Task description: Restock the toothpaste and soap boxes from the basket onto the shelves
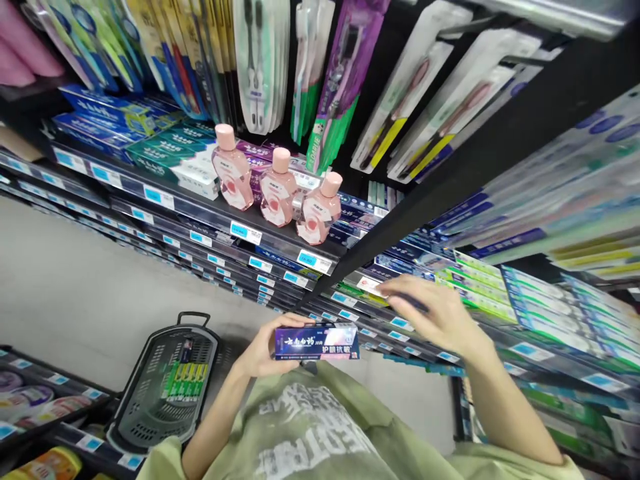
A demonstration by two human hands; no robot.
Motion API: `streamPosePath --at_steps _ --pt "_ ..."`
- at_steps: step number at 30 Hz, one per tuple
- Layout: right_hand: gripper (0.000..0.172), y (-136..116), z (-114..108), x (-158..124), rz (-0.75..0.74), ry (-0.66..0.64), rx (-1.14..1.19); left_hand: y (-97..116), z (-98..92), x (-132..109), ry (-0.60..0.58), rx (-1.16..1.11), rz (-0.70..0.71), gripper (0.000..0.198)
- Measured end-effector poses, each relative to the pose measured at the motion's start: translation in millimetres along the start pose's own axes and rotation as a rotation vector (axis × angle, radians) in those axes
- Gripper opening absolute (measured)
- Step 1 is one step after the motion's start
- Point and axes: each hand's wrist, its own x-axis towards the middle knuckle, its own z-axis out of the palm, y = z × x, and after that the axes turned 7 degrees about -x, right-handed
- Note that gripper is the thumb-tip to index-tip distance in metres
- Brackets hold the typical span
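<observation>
My left hand is wrapped round the left end of a dark blue and purple toothpaste box, its printed long side facing up at me in front of my chest. Over at the shelf edge on the right, my right hand is curled, fingers pointing left. Something dark shows between its thumb and fingers; I cannot make out what. Just beyond those fingertips lies a box with a white end, among rows of toothpaste boxes.
Three pink mouthwash bottles stand on the shelf ahead, beside green toothpaste boxes. Packaged toothbrushes hang above. A dark upright post divides the shelving. On the floor at left sits a grey basket holding green boxes.
</observation>
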Motion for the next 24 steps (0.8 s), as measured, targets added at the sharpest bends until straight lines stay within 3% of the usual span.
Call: streamPosePath --at_steps 3,6,10,12,16,19,21,24 --pt "0.042 -6 3 5 -0.135 -0.326 0.147 2 16.1 15 0.013 -0.075 -0.009 0.056" --pt "0.069 -6 3 2 -0.202 -0.455 0.235 3 32.0 28 0.02 -0.103 0.004 0.057" --pt "0.083 2 -4 -11 -0.213 -0.418 0.238 0 48.2 36 -0.019 -0.069 0.033 0.058" --pt "0.082 6 -9 -17 -0.236 -0.417 0.258 -5 55.2 36 0.019 -0.073 0.033 0.058" --pt "0.067 11 -12 -25 -0.253 -0.315 0.251 -20 74.2 35 0.265 -0.184 -0.011 0.057" --pt "0.053 13 -8 -27 -0.174 -0.151 0.268 -28 96.4 33 0.397 -0.329 -0.194 0.065" --pt "0.042 14 -4 -24 -0.062 -0.125 0.281 -29 112.8 31 0.341 -0.439 -0.349 0.07" --pt "0.051 12 0 -17 0.107 -0.239 0.255 -28 132.4 27 0.12 -0.622 -0.57 0.066"
